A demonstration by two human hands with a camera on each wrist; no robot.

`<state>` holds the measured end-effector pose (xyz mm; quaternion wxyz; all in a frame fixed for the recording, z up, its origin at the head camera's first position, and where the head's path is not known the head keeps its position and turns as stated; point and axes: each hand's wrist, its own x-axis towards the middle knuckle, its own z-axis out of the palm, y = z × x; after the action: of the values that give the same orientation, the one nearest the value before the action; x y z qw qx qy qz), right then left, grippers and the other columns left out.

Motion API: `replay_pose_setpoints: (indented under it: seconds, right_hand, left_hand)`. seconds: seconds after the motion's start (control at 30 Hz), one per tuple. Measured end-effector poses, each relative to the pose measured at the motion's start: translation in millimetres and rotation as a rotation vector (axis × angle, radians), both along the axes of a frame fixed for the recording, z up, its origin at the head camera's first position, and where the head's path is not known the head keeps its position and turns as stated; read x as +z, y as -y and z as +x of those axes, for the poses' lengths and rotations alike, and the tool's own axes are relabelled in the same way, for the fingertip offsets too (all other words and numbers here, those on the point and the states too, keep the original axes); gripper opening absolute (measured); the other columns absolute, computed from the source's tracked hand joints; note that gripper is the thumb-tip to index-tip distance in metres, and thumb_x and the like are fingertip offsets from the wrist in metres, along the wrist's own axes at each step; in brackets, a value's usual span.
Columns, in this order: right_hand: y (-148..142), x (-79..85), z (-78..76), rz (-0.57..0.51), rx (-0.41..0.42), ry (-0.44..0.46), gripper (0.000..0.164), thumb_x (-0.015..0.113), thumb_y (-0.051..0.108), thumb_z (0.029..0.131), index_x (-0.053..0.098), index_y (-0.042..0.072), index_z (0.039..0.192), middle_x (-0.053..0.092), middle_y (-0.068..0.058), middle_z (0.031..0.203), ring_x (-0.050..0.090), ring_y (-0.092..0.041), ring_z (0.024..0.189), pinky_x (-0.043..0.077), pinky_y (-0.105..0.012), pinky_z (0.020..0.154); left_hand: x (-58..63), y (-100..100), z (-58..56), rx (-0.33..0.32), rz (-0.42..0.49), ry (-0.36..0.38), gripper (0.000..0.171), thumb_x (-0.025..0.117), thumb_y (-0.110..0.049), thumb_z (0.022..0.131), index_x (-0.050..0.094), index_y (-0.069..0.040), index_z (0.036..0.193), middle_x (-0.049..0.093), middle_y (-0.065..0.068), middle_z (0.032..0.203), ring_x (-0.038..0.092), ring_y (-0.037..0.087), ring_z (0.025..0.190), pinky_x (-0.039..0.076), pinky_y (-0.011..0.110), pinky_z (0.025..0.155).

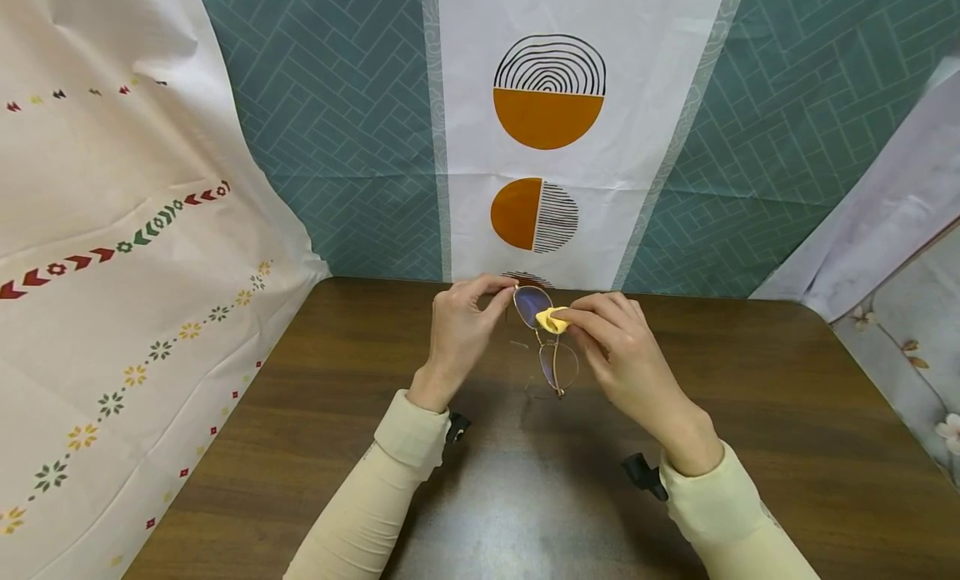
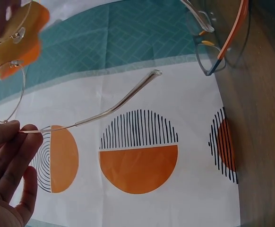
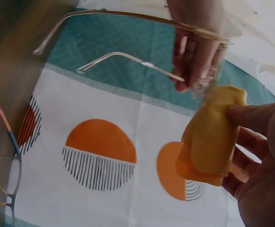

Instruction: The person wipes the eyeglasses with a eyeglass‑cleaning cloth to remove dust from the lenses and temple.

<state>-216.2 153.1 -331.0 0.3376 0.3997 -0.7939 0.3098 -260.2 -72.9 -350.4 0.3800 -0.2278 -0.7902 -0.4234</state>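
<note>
A pair of thin gold-rimmed glasses (image 1: 528, 302) is held up above the table, one lens tinted purple by reflection. My left hand (image 1: 465, 322) pinches the frame at the hinge by thumb and fingertips, and one temple arm (image 2: 95, 117) sticks out past the fingers in the left wrist view. Between the thumb and fingers of my right hand (image 1: 618, 347) is a folded yellow cloth (image 1: 553, 320), which lies over the edge of the lens nearest the left hand. In the right wrist view the cloth (image 3: 215, 137) hides part of the frame.
On the brown wooden table (image 1: 360, 380) lies a second pair of glasses, with orange-and-blue temple arms (image 2: 235, 33), below the hands. A patterned cloth backdrop (image 1: 360, 130) hangs at the back, and a white embroidered cloth (image 1: 150, 255) runs along the left.
</note>
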Motion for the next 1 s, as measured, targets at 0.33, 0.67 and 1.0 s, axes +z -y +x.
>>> replay_pose_setpoints:
  seconds: [0.33, 0.67, 1.0]
  right_hand:
    - [-9.5, 1.1, -1.3, 0.076, -0.045, 0.078, 0.031, 0.077, -0.017, 0.082, 0.077, 0.003, 0.106, 0.07, -0.006, 0.102, 0.058, -0.025, 0.096, 0.039, -0.039, 0.084]
    - [-8.1, 9.9, 8.4, -0.011, 0.0, 0.072, 0.036, 0.076, -0.018, 0.083, 0.077, 0.003, 0.112, 0.071, -0.006, 0.106, 0.057, -0.02, 0.094, 0.042, -0.019, 0.075]
    - [5.6, 4.7, 11.3, 0.03, 0.049, -0.035, 0.037, 0.079, -0.019, 0.078, 0.076, 0.001, 0.11, 0.071, -0.007, 0.103, 0.062, -0.024, 0.095, 0.046, -0.029, 0.08]
  left_hand:
    - [0.9, 2.1, -1.4, 0.019, 0.022, 0.007, 0.008, 0.08, -0.011, 0.092, 0.082, -0.007, 0.099, 0.08, 0.004, 0.095, 0.075, 0.02, 0.082, 0.055, 0.039, 0.071]
    - [1.6, 6.2, -1.4, 0.037, 0.071, 0.016, 0.007, 0.08, -0.01, 0.092, 0.082, -0.007, 0.098, 0.08, 0.003, 0.094, 0.077, 0.018, 0.085, 0.058, 0.038, 0.074]
    - [-1.4, 3.9, -3.3, 0.039, 0.074, 0.02, 0.007, 0.079, -0.009, 0.093, 0.082, -0.006, 0.098, 0.08, 0.005, 0.094, 0.077, 0.019, 0.085, 0.057, 0.038, 0.071]
